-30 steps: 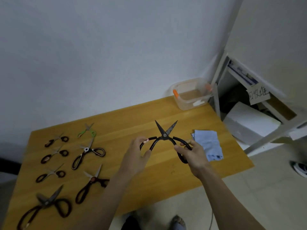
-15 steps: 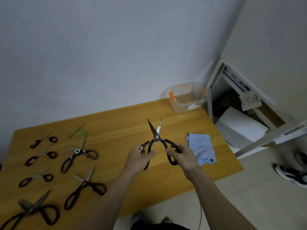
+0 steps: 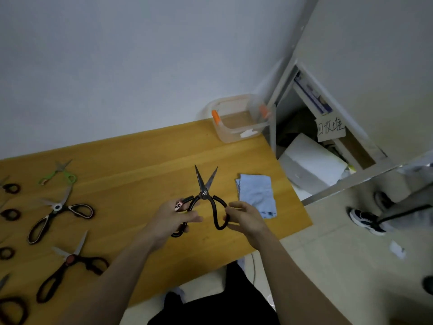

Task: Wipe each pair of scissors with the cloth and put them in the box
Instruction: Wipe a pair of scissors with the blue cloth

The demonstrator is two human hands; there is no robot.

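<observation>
I am holding the black scissors point(image 3: 206, 195) up over the wooden table point(image 3: 140, 165), one handle loop in each hand, blades pointing away from me and parted in a narrow V. My left hand point(image 3: 172, 219) has its fingers curled round the left loop, thumb laid across the front of it. My right hand point(image 3: 243, 218) pinches the right loop between its thumb and bent fingers. The blue cloth point(image 3: 256, 194) lies flat on the table just right of the scissors, partly behind my right hand and near the table's right edge. The clear plastic box point(image 3: 239, 120) with orange clips sits at the far right corner of the table, against the wall, well apart from the scissors. To my left more pairs lie on the table: small green scissors point(image 3: 59, 173), a grey-handled pair point(image 3: 59, 213) and a pair with a red pivot point(image 3: 70, 263), with others cut off at the left edge. A shoe point(image 3: 365, 221) stands on the floor to the right.
</observation>
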